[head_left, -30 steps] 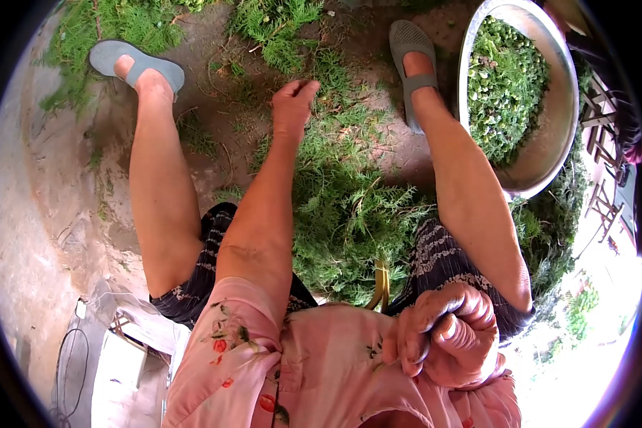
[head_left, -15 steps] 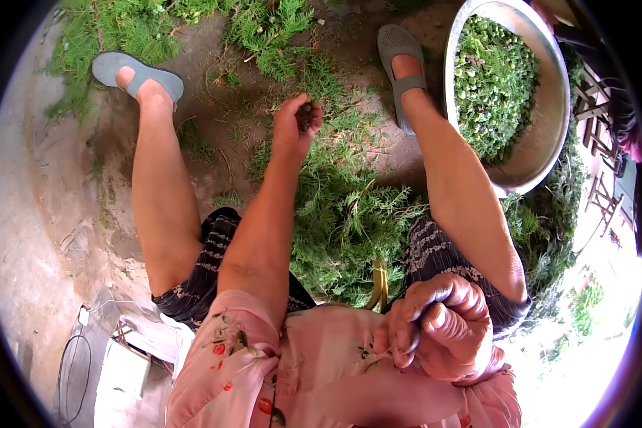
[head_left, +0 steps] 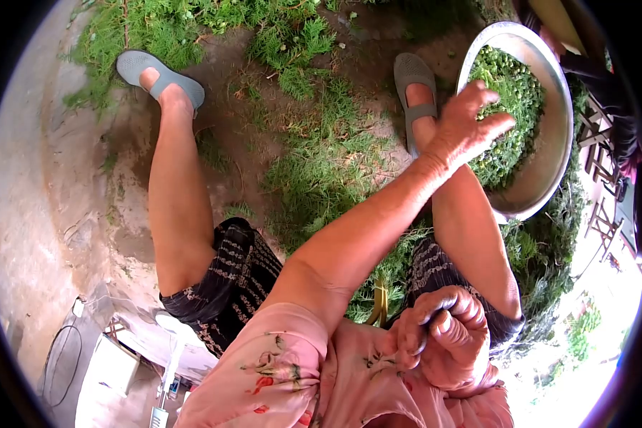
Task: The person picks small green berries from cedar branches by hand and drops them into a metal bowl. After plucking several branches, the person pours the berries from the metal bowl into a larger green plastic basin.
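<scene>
My left hand (head_left: 467, 121) reaches across my right leg and hovers at the left rim of a large metal bowl (head_left: 549, 164). Its fingers are spread and I see nothing in them. The bowl is filled with small green plucked bits (head_left: 510, 93). My right hand (head_left: 446, 342) is curled into a fist against my pink floral shirt, close to my chest; whatever is inside it is hidden. A heap of feathery green sprigs (head_left: 321, 171) lies on the ground between my feet.
I sit low with both legs out, in grey slip-on shoes (head_left: 160, 71). Bare dirt and concrete lie to the left. More green cuttings (head_left: 549, 250) lie below the bowl at right. Wooden frames (head_left: 599, 150) stand at the far right.
My left hand has left the sprig heap between my feet, swung right and up to the bowl, and spread its fingers. The right fist has stayed put.
</scene>
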`<state>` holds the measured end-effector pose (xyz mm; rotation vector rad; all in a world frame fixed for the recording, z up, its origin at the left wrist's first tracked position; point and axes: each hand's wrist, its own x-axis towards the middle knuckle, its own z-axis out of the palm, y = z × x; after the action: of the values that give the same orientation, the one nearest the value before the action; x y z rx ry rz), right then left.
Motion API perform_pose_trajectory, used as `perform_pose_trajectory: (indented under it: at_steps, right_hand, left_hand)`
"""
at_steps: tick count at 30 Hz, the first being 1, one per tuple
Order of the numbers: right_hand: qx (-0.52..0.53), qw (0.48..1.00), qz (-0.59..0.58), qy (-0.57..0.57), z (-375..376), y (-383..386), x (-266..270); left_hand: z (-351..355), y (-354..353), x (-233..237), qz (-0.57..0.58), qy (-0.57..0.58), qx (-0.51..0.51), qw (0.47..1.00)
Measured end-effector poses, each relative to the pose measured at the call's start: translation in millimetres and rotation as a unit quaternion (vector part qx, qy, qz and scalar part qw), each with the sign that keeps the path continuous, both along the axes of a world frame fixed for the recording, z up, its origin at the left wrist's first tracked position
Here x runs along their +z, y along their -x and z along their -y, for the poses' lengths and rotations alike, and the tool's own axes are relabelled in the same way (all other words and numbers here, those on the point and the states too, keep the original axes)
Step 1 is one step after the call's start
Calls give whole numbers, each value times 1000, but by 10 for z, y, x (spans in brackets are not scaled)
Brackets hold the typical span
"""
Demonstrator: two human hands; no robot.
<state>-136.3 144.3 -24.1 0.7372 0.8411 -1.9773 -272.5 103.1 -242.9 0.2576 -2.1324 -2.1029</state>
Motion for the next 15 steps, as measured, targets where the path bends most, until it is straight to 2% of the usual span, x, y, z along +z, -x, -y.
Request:
perform_pose_trajectory:
  at_steps: [2, 3, 4, 6, 8, 13, 15]
  right_hand:
    - [-6, 1000, 8, 3, -19, 21, -6]
    - [6, 1000, 4, 1, -35, 24, -10]
    - [18, 1000, 3, -1, -47, 13, -14]
    - [23, 1000, 1, 5, -42, -8, -23]
    - [26, 1000, 9, 8, -37, -14, -24]
    - [28, 1000, -1, 9, -10, -10, -15]
    - [43, 999, -20, -17, 19, -17, -10]
  left_hand:
    - [224, 28, -259, 56, -73, 58, 994]
    - [424, -5, -436, 35, 71, 94, 992]
    - [670, -97, -627, 16, 213, 127, 969]
    - [1048, -421, -1002, 150, 401, 65, 901]
    - [1309, -880, -1245, 201, 490, -91, 843]
    - [950, -1786, -1131, 205, 510, -157, 821]
    - [653, -2243, -999, 239, 502, -232, 798]
